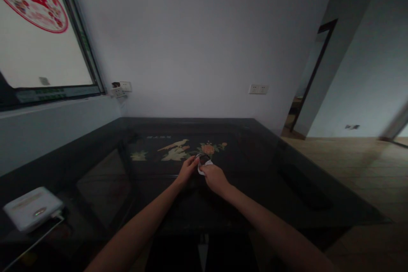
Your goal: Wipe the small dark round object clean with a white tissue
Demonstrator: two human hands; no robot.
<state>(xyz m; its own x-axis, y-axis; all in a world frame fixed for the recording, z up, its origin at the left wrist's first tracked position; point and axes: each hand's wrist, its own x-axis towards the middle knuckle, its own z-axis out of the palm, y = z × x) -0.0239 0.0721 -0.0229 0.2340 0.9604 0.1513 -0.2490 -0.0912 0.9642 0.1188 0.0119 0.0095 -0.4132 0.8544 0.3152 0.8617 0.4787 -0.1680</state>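
My left hand (187, 169) and my right hand (215, 177) meet over the middle of a dark glass-topped table (287, 187). Between their fingertips is a small dark object with a white wrapping or cloth (204, 162); both hands pinch it. Its exact nature is too small and dim to make out. Under the glass, just beyond the hands, lies an inlaid picture of birds and a flower (183, 149).
A white box-shaped device with a cable (32, 208) sits on the table's near left corner. A window with a red round sticker (35, 0) is at left, wall sockets (259, 89) on the far wall, a doorway (309, 89) and tiled floor to the right.
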